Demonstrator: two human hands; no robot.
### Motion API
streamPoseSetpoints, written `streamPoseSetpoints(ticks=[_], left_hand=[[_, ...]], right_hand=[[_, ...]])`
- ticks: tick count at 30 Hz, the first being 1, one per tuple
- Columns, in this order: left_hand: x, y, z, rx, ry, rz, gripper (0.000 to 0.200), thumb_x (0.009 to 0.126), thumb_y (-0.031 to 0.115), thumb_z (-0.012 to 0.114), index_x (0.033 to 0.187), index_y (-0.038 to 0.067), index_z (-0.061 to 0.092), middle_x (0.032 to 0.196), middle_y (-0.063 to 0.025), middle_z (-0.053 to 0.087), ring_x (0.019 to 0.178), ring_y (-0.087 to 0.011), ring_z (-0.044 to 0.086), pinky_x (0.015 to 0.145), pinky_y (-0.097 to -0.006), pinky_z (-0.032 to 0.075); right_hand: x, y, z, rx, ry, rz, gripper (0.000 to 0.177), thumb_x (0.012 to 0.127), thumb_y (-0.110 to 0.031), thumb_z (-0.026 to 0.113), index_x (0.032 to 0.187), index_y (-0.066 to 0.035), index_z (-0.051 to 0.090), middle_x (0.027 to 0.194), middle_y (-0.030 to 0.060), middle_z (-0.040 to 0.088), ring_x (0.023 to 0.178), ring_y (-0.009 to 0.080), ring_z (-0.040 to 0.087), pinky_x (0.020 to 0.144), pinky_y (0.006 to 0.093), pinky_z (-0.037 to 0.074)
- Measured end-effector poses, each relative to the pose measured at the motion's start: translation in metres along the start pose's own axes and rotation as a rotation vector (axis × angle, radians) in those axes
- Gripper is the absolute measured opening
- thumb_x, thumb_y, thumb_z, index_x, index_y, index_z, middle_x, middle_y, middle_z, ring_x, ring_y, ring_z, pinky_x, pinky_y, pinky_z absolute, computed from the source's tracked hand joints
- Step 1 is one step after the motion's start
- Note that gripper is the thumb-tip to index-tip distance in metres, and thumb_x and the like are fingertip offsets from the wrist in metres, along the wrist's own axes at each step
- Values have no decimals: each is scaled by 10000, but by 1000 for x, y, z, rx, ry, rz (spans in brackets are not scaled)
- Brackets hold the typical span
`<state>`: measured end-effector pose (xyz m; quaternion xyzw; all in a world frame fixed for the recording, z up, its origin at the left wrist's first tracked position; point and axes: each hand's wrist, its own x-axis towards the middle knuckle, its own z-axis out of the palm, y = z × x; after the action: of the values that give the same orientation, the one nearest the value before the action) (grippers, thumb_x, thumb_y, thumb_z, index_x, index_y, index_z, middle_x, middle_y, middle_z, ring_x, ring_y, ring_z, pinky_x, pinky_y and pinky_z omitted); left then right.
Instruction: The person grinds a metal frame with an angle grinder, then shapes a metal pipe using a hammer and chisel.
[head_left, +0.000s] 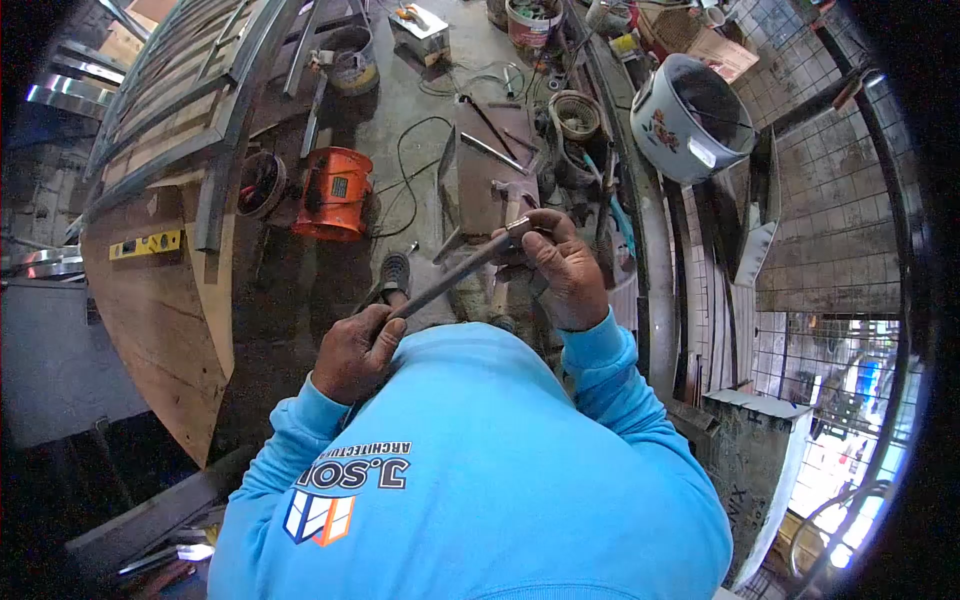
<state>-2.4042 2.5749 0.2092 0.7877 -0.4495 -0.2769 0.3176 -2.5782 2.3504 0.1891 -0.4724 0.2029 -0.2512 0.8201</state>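
A dark, narrow metal bar [450, 278] slants across in front of my chest, with a lighter, shinier end at the upper right. My left hand [355, 352] is closed around its lower end, beside the blue sweatshirt. At the upper end, my right hand [567, 268] grips the bar between thumb and fingers near the shiny tip. Just beyond that hand, a hammer [513, 190] lies on a brown board [478, 180] at floor level. Several loose metal pieces [490, 150] rest on the same board.
An orange cylindrical blower [335, 195] stands to the left, near a wooden panel with a yellow spirit level [145, 245]. Metal frames [190, 90] lean at upper left. A large white floral pot [690, 120] stands at right. A cable [403, 160] runs over the floor.
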Motion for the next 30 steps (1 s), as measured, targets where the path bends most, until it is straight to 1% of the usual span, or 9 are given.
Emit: streamPoseSetpoints(ticks=[3,6,9,12,15,21,25,28,30], left_hand=[[-2,4,-4,14,-34,-12,331,950,348,547,956,28,631,771,-202,637,679,-359,647,589,-419,489],[-1,9,-2,30,44,107,322,943,343,558,963,30,632,780,-201,639,706,-363,654,603,-417,498],[1,10,-1,118,42,107,300,927,332,582,973,41,637,803,-194,647,729,-361,658,619,-415,504],[-1,9,3,113,40,76,280,909,321,607,973,50,641,831,-184,653,741,-354,659,627,-412,507],[-1,12,1,147,55,82,269,895,317,624,969,60,647,845,-162,661,737,-344,660,627,-411,512],[4,8,-1,315,130,198,252,870,313,651,969,82,656,845,-111,670,733,-304,669,614,-385,525],[6,4,-4,376,169,211,238,845,299,677,964,94,663,820,-97,657,716,-283,660,591,-374,521],[6,4,-11,412,179,246,218,829,285,690,958,110,670,794,-90,642,695,-280,647,576,-377,516],[7,0,-15,427,195,296,203,823,276,693,953,122,674,774,-88,629,676,-280,636,567,-381,513]], right_hand=[[0,1,-5,2,-70,0,293,925,-201,638,1142,-35,533,1020,77,641,897,143,622,800,279,521],[-1,6,-10,-143,-177,88,299,880,-194,698,1099,-51,554,997,52,630,893,116,589,789,260,497],[-6,6,-1,-298,-166,120,344,852,-222,733,1107,-62,566,976,30,621,895,101,558,785,252,473],[-7,16,-3,-273,-142,134,408,843,-251,742,1167,-77,565,986,25,625,894,104,551,789,256,467],[-7,16,-9,-154,-196,227,472,834,-269,748,1219,-77,554,1011,33,638,918,109,559,808,262,470],[-8,26,-18,-65,-205,243,415,825,-219,748,1175,-61,589,1029,47,653,919,128,597,807,271,496],[-7,30,-28,-73,-199,239,396,836,-207,731,1176,-62,588,1027,57,654,922,137,608,816,281,504],[-7,30,-31,107,-185,190,408,851,-150,703,1201,-13,546,1046,97,640,956,201,638,883,343,522],[-6,27,-36,-167,-196,193,403,849,-176,713,1186,-13,564,1031,104,652,957,187,638,868,325,523]])
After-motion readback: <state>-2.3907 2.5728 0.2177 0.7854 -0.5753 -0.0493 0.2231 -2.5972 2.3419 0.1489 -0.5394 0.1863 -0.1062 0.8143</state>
